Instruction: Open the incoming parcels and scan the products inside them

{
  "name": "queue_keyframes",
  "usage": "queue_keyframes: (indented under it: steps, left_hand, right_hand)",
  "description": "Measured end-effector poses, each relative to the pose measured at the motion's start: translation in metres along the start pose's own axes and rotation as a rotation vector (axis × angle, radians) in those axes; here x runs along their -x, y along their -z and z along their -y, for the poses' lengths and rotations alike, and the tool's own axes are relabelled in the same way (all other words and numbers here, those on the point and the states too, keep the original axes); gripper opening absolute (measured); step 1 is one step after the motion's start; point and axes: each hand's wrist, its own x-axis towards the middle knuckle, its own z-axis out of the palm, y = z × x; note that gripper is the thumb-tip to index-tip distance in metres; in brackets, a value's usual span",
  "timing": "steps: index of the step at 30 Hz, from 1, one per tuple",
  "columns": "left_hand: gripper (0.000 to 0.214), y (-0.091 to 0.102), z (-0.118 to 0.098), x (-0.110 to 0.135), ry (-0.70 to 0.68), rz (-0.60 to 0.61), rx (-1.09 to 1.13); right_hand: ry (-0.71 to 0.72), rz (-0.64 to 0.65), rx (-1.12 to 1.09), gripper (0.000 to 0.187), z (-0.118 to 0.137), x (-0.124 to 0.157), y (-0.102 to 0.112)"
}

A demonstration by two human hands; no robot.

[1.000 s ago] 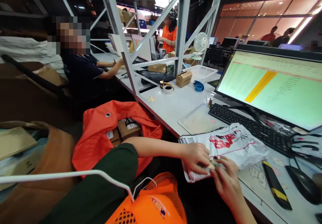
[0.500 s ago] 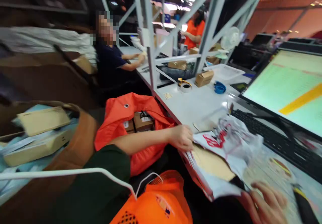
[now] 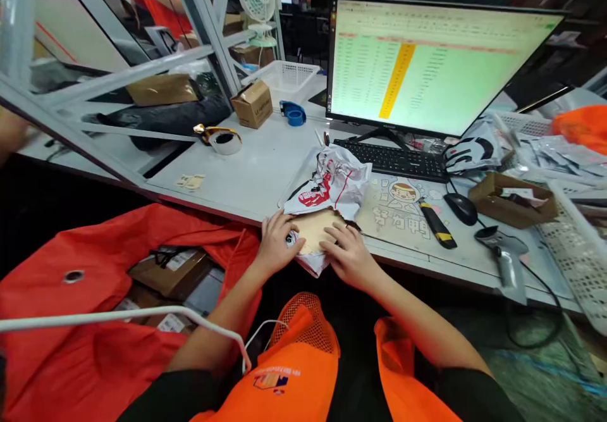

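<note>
A white plastic mailer bag (image 3: 334, 181) with red print lies crumpled at the desk's near edge, torn open. A flat brown cardboard piece (image 3: 317, 232) shows out of its near end. My left hand (image 3: 276, 243) grips the bag's left edge with curled fingers. My right hand (image 3: 349, 257) rests on the cardboard and the bag's lower edge, fingers bent over them. Both hands sit at the desk's front edge (image 3: 227, 207), side by side and a few centimetres apart.
A monitor (image 3: 427, 68), keyboard (image 3: 393, 159), mouse (image 3: 459, 207), box cutter (image 3: 436, 223), barcode scanner (image 3: 505, 257) and open small box (image 3: 515, 200) lie to the right. Tape roll (image 3: 225, 140) and carton (image 3: 253, 102) sit behind. An orange sack (image 3: 95, 264) of parcels hangs at left.
My view swung right toward the monitor. The bag was torn open, baring the cardboard inside, and both hands came back together on its near end.
</note>
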Motion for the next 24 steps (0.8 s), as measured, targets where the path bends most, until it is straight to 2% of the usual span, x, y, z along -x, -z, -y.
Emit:
queue_keyframes:
  steps: [2,5,8,10,14,18,21,24]
  left_hand:
    - [0.019,0.003,-0.011,0.012,-0.02,0.053,0.0]
    - [0.027,0.006,-0.021,0.031,-0.095,0.119,-0.017]
    - [0.038,-0.002,-0.015,0.044,-0.177,0.103,-0.109]
    - [0.041,-0.011,-0.006,0.045,-0.229,0.057,-0.162]
    - [0.035,-0.019,0.006,0.031,-0.317,-0.076,-0.157]
    - [0.028,-0.008,-0.001,0.004,-0.421,-0.26,-0.097]
    - [0.018,0.005,-0.017,-0.02,-0.408,-0.396,-0.031]
    - [0.013,0.019,-0.038,-0.042,-0.353,-0.449,0.063]
  right_hand:
    - [0.03,0.015,-0.047,0.027,0.007,0.002,-0.005]
    - [0.04,-0.103,-0.104,0.018,0.004,0.009,-0.011]
    - [0.067,-0.212,-0.142,0.015,0.001,0.014,-0.012]
    - [0.089,-0.242,-0.15,0.014,0.004,0.016,-0.01]
    - [0.084,-0.116,-0.145,0.012,0.022,0.021,-0.008]
    - [0.02,-0.055,-0.137,0.012,0.031,0.022,-0.002]
    - [-0.001,-0.09,-0.139,0.013,0.026,0.012,0.013]
    - [-0.042,-0.283,-0.122,0.019,0.018,-0.007,0.038]
